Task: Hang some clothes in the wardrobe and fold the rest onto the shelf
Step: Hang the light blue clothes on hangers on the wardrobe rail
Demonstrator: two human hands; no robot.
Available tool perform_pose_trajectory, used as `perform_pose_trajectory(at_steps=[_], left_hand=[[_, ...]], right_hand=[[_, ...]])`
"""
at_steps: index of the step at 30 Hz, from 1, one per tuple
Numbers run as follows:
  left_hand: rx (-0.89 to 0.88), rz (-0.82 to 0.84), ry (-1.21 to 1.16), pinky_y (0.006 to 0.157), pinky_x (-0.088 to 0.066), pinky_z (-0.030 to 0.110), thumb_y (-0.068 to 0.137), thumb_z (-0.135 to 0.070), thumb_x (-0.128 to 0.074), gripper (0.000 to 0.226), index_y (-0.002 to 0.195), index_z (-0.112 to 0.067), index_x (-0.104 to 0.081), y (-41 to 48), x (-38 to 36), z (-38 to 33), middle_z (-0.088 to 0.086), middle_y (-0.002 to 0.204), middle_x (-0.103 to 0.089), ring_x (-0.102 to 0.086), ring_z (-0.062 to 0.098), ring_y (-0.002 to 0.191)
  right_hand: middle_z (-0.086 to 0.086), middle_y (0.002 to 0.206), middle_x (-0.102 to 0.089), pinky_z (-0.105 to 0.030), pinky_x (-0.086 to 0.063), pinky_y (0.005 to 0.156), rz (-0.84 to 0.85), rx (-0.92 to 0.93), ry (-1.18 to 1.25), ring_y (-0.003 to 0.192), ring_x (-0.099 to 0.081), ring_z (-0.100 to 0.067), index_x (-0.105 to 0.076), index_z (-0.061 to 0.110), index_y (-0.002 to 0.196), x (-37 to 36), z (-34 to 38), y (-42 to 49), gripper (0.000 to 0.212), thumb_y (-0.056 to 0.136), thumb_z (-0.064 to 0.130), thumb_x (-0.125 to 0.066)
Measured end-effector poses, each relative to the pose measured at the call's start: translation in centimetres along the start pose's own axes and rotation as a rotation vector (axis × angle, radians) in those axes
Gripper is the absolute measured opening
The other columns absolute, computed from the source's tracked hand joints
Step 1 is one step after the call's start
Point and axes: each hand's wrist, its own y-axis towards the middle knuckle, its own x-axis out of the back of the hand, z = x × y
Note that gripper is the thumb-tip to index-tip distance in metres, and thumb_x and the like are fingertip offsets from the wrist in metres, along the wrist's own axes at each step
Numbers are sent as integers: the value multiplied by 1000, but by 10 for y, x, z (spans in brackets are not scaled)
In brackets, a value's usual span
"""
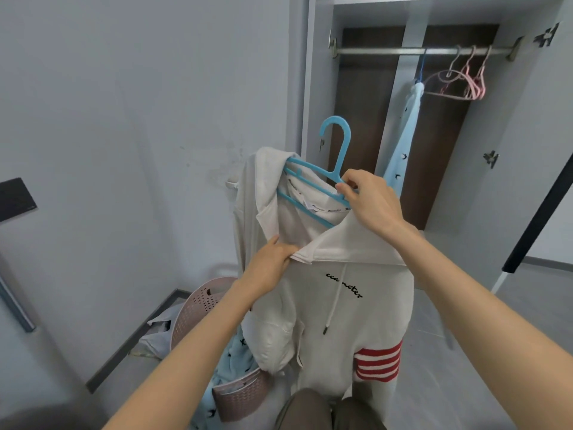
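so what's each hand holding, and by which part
The right hand pinches the blue plastic hanger at the base of its hook; the left hand grips the white hooded sweatshirt by its neckline edge.

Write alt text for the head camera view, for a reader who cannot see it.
A person fits a white hoodie onto a blue hanger: the right hand grips the hanger's neck, the left hand pinches the neckline. Behind, an open wardrobe's rail holds a light blue garment and empty pink hangers.

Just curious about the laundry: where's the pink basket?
In the head view, the pink basket sits low and left of centre, below the left hand, beside the white hoodie.
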Motion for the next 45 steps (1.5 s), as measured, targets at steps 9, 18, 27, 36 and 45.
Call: perform_pose_trajectory(at_steps=[9,18,27,36,45], left_hand=[[421,-90,-900,80,-56,30,97,-28,-48,21,103,-9,-56,34,31,-32,9,106,-62,-62,15,87],[533,-140,-966,51,-57,24,96,-23,-55,27,75,-6,-57,48,18,-26,9,68,-63,-62,9,45],[434,-256,-704,50,-55,25,91,-18,-62,13,83,-8,-62,35,-7,-27,8,70,-66,-65,14,53],[717,-65,-1297,49,-54,19,95,-16,-55,5,98,-13,-59,37,9,-32,2,77,-65,-64,7,57],[279,-314,-486,62,-40,10,83,-33,-70,17,91,-19,-76,39,9,-28,-9,84,-71,-55,-2,66]], right_hand=[[2,94,-60,-47,-53,74,38,66,-42,81,-59,-24,-59,16,93,-1,-2,-9,19,97,34,-51],[1,92,-61,-45,-55,72,14,80,-40,79,-59,-21,-62,14,95,-1,-9,-14,19,96,32,-54],[1,93,-62,-36,-56,71,-4,87,-26,78,-60,-16,-63,15,97,-2,-3,-20,19,94,32,-56],[1,94,-62,-42,-55,71,1,64,-26,80,-59,-19,-63,15,96,1,-12,-22,20,95,33,-54],[2,92,-61,-41,-56,70,8,72,-15,80,-60,-18,-63,15,95,-4,-9,-26,19,95,33,-55]])
